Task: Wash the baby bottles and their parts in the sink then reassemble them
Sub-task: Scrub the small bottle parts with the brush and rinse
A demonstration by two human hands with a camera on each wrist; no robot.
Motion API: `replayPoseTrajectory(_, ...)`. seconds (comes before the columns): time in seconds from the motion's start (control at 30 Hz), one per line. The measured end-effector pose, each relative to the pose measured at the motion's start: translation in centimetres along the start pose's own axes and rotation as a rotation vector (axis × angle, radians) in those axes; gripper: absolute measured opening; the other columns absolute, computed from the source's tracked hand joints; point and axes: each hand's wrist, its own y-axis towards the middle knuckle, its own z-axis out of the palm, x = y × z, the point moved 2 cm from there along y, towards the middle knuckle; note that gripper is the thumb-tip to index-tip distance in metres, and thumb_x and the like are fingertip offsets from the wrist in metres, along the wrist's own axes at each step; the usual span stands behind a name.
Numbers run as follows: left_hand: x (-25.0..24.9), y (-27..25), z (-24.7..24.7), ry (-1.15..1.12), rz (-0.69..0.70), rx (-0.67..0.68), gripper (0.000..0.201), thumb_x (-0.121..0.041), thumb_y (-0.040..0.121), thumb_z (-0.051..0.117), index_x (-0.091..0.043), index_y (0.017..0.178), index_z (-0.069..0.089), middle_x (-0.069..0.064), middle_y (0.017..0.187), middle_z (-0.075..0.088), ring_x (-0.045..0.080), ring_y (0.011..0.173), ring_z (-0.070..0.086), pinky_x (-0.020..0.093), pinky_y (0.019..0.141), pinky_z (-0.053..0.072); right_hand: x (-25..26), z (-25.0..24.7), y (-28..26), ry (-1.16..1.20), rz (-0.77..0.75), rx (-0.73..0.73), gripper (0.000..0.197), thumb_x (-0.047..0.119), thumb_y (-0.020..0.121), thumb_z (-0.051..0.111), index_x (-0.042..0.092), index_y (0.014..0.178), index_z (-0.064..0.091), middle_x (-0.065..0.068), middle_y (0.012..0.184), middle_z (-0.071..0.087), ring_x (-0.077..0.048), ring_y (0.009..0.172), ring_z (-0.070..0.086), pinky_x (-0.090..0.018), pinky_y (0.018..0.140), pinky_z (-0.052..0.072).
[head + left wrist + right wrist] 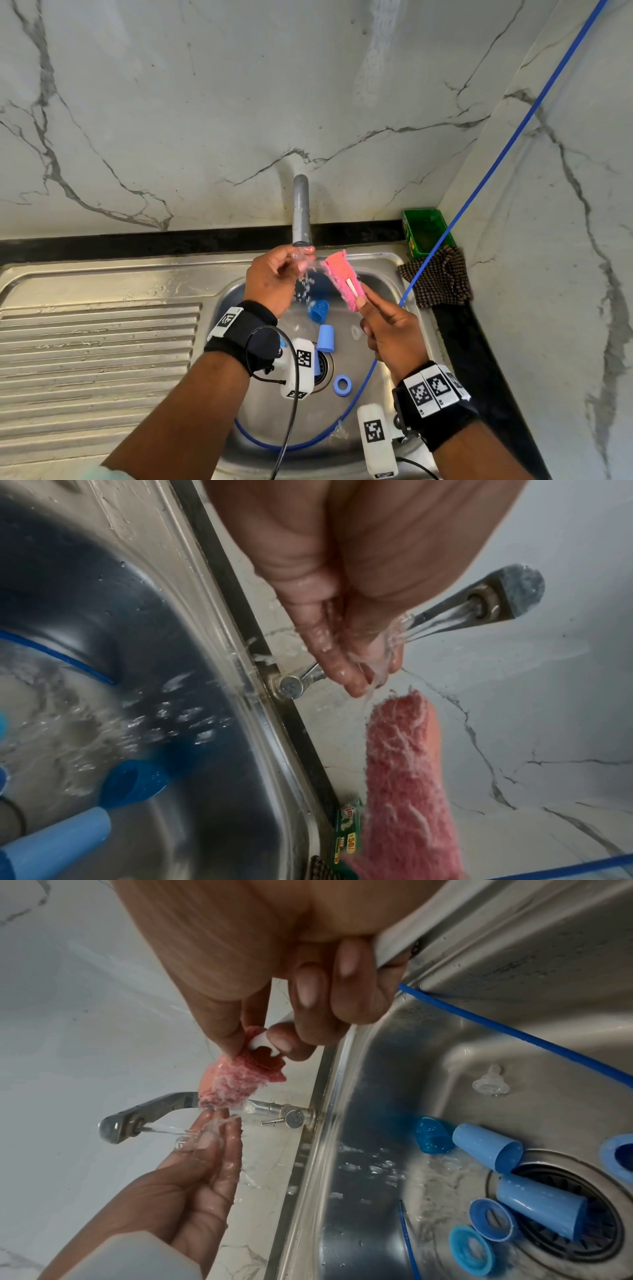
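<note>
Under the running tap (301, 212) my left hand (303, 258) pinches a small clear nipple (192, 1139) in the water stream. My right hand (363, 301) grips the white handle of a pink sponge brush (340, 279), whose head is just right of the stream. In the sink (383, 267) lie a dark blue cap (318, 310), a light blue cup (325, 337) and a blue ring (342, 385). The right wrist view shows a second clear nipple (489, 1084), another light blue cup (541, 1207) on the drain and two more rings (489, 1218).
A blue hose (479, 192) runs from the upper right down into the sink basin. A green box (424, 233) and a checked cloth (438, 277) sit at the back right corner. The ribbed drainboard (96, 359) lies to the left. Marble walls close in behind and on the right.
</note>
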Motion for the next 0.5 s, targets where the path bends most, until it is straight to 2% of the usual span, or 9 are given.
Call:
replayPoseTrajectory(0.1, -0.31, -0.23, 0.42, -0.111, -0.055, 0.036, 0.021, 0.000, 0.095, 0.062, -0.009, 0.112, 0.071, 0.006, 0.103, 0.077, 0.024, 0.097, 0.074, 0.033, 0.085, 0.060, -0.02, 0.07, -0.04, 0.004, 0.001, 0.002, 0.029, 0.028, 0.097, 0.064, 0.037, 0.124, 0.069, -0.009, 0.065, 0.036, -0.009, 0.050, 0.026, -0.018, 0.040, 0.026)
replayPoseTrajectory(0.17, -0.66, -0.48, 0.50, -0.110, -0.071, 0.005, 0.014, -0.008, 0.089, 0.073, -0.005, 0.103, 0.071, 0.005, 0.091, 0.078, 0.019, 0.082, 0.075, 0.035, 0.078, 0.062, 0.02, 0.08, -0.06, 0.004, 0.003, 0.003, 0.029, 0.029, 0.097, 0.064, 0.038, 0.124, 0.069, -0.009, 0.066, 0.037, -0.010, 0.050, 0.026, -0.018, 0.040, 0.026)
replayPoseTrajectory(0.23, -0.58, -0.45, 0.40, -0.020, -0.050, -0.064, 0.022, -0.022, 0.079, 0.084, -0.008, 0.085, 0.067, -0.002, 0.075, 0.073, 0.010, 0.066, 0.067, 0.026, 0.067, 0.057, 0.10, 0.03, -0.11, 0.006, 0.003, 0.001, 0.029, 0.028, 0.097, 0.064, 0.037, 0.125, 0.068, -0.009, 0.066, 0.037, -0.010, 0.051, 0.027, -0.018, 0.040, 0.026)
replayPoseTrajectory(0.3, -0.66, -0.30, 0.21, 0.074, -0.034, -0.092, 0.031, -0.031, 0.075, 0.086, -0.010, 0.077, 0.063, -0.003, 0.068, 0.066, 0.008, 0.061, 0.057, 0.020, 0.062, 0.052, 0.16, -0.05, -0.13, 0.008, 0.005, -0.003, 0.029, 0.028, 0.097, 0.064, 0.037, 0.125, 0.068, -0.010, 0.066, 0.037, -0.010, 0.051, 0.027, -0.018, 0.040, 0.026)
replayPoseTrajectory(0.37, -0.47, -0.07, 0.33, 0.043, -0.030, -0.046, 0.024, -0.025, 0.081, 0.082, -0.008, 0.082, 0.066, 0.001, 0.077, 0.072, 0.011, 0.071, 0.064, 0.027, 0.073, 0.056, 0.14, -0.06, -0.09, 0.009, 0.011, -0.010, 0.029, 0.028, 0.097, 0.064, 0.037, 0.125, 0.068, -0.011, 0.067, 0.037, -0.010, 0.051, 0.027, -0.018, 0.039, 0.025)
replayPoseTrajectory(0.43, -0.40, -0.03, 0.46, -0.004, -0.019, 0.020, 0.007, -0.007, 0.090, 0.072, -0.011, 0.095, 0.072, -0.001, 0.097, 0.077, 0.013, 0.093, 0.072, 0.033, 0.090, 0.057, 0.05, -0.03, 0.03, 0.011, 0.019, -0.014, 0.028, 0.028, 0.098, 0.064, 0.037, 0.124, 0.068, -0.010, 0.066, 0.037, -0.010, 0.051, 0.026, -0.018, 0.039, 0.025)
replayPoseTrajectory(0.5, -0.44, -0.15, 0.66, -0.021, -0.025, 0.064, 0.022, 0.001, 0.096, 0.060, -0.012, 0.108, 0.072, -0.002, 0.111, 0.076, 0.017, 0.104, 0.071, 0.030, 0.091, 0.056, -0.06, -0.02, 0.10, 0.016, 0.026, -0.013, 0.028, 0.027, 0.098, 0.064, 0.038, 0.123, 0.069, -0.011, 0.067, 0.036, -0.010, 0.050, 0.026, -0.018, 0.039, 0.025)
